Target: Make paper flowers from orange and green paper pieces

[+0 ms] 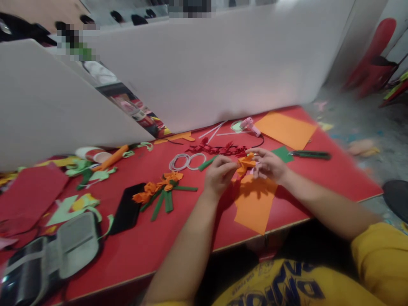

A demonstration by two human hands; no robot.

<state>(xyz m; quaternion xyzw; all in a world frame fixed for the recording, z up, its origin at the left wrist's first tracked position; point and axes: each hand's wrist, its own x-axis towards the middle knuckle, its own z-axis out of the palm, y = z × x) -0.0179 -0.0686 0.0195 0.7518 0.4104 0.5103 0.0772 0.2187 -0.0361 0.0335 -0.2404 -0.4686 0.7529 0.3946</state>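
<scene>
My left hand (pixel 219 173) and my right hand (pixel 268 165) meet over the red table (pixel 153 238), and both pinch a small folded orange paper flower (pixel 245 164). A green stem (pixel 208 163) sticks out to the left of my left hand's fingers. Below the hands lies a cut sheet of orange paper (pixel 254 203). Left of my left hand rest finished orange paper flowers with green stems (pixel 161 190).
A pink glue gun (pixel 250 126), a large orange sheet (pixel 285 129), a green cutter (pixel 310 155), red paper flowers (pixel 216 149) and white rings (pixel 187 161) lie behind the hands. A black phone (pixel 127 208), a grey case (pixel 60 255) and paper scraps sit left. White partitions (pixel 207 68) stand behind.
</scene>
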